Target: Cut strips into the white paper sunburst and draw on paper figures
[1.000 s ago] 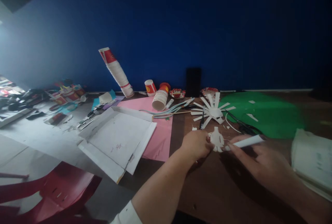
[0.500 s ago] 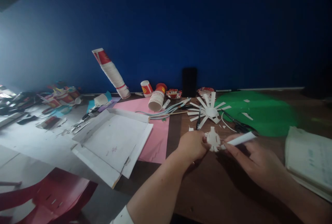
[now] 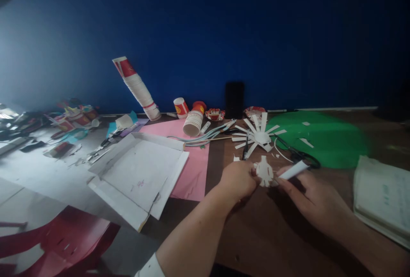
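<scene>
My left hand (image 3: 239, 179) is closed, pinching the left edge of a small round white paper cutout (image 3: 264, 172) with slots and short tabs. From the right, my right hand (image 3: 309, 192) grips a white paper strip (image 3: 293, 170) between thumb and fingers, its inner end against or close to the cutout's right edge. Just beyond my left hand is a slim black pen-like tool (image 3: 246, 148); whether the hand touches it I cannot tell. Farther back lies a paper cup cut into a flat star of strips (image 3: 262, 137), with black-handled scissors (image 3: 299, 155) to its right.
A green paper sheet (image 3: 336, 140) with scraps lies at the back right, a notebook (image 3: 381, 200) at the right edge. To the left are a shallow white box (image 3: 150, 166), pink paper (image 3: 198, 170) and a leaning cup stack (image 3: 139, 91). A dark phone (image 3: 234, 99) stands against the blue wall.
The white strip in my right hand has shifted slightly left, its outer end tilting up a little more. My left hand and the cutout are nearly still.
</scene>
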Tool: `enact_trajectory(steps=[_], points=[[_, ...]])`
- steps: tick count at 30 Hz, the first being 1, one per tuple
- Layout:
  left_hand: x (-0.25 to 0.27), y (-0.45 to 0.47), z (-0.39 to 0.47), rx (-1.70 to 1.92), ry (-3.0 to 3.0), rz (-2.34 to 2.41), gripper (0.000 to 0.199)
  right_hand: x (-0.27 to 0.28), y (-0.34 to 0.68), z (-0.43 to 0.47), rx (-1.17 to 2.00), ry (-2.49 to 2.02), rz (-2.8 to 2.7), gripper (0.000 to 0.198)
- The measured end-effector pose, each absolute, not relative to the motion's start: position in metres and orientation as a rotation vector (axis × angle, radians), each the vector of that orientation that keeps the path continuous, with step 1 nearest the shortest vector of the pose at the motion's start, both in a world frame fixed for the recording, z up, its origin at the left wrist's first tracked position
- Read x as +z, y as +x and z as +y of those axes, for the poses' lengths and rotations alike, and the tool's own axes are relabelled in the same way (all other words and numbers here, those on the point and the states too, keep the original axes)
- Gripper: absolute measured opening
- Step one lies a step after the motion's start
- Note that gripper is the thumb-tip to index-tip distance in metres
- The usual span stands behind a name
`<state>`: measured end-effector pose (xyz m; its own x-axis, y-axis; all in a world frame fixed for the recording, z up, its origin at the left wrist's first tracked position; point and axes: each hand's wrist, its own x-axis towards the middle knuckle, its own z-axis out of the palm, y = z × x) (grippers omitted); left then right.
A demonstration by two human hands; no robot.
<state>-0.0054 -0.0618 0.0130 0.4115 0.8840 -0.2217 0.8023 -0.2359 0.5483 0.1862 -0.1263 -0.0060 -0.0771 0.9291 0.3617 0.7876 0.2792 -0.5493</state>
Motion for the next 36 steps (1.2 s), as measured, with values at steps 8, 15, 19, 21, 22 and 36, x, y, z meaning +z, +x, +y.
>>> enact_trajectory(steps=[8,15,19,21,22,36], points=[[0.012,-0.006,-0.061,0.234,2.018,1.417,0.016,-0.004,0.186,-0.129,0.321,-1.568,-1.869,0.027],[0.015,-0.01,-0.054,0.44,1.836,1.321,0.021,0.01,0.19,-0.136,0.134,-1.538,-1.735,0.022],[0.016,-0.012,-0.054,0.484,1.762,1.307,0.021,0.012,0.19,-0.137,0.124,-1.491,-1.756,0.019],[0.016,-0.012,-0.054,0.474,1.756,1.308,0.021,0.01,0.19,-0.137,0.119,-1.479,-1.758,0.018],[0.016,-0.012,-0.054,0.463,1.751,1.308,0.021,0.009,0.19,-0.137,0.129,-1.484,-1.761,0.018],[0.018,-0.013,-0.052,0.385,1.773,1.303,0.02,0.009,0.19,-0.137,0.21,-1.531,-1.752,0.027]])
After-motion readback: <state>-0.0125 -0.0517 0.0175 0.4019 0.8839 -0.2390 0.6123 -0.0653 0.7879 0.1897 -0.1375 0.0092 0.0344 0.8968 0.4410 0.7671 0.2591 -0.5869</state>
